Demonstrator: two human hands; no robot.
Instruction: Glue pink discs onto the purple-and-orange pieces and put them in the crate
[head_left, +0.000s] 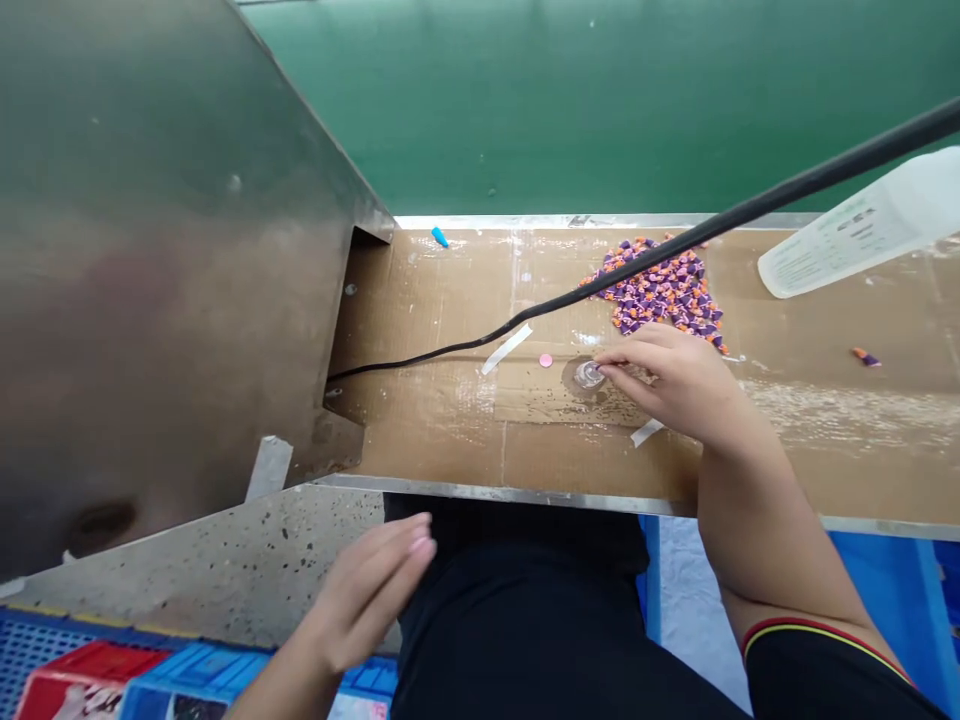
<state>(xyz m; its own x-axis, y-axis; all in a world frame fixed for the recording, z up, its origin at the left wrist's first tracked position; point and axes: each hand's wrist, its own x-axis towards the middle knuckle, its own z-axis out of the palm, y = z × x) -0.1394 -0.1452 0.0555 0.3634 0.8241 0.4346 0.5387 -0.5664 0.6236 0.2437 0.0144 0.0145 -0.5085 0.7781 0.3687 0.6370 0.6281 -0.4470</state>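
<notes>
My right hand (664,380) reaches over the cardboard-covered bench (427,430), thumb and fingertips pinched at the edge of a small clear round piece (589,375). Something tiny and dark shows at the fingertips, too small to name. A pink disc (546,360) lies just left of the clear piece. Behind my right hand is a pile of small purple, pink and orange pieces (667,285). My left hand (375,590) hangs in front of the bench at the lower left, fingers close together; what they hold, if anything, is hidden.
A black cable (450,350) crosses above the bench. A translucent measuring jug (840,240) lies at the right, near a loose purple piece (867,357). A metal housing (187,250) stands left. A blue piece (439,237) sits at the back; blue bins (199,670) stand below.
</notes>
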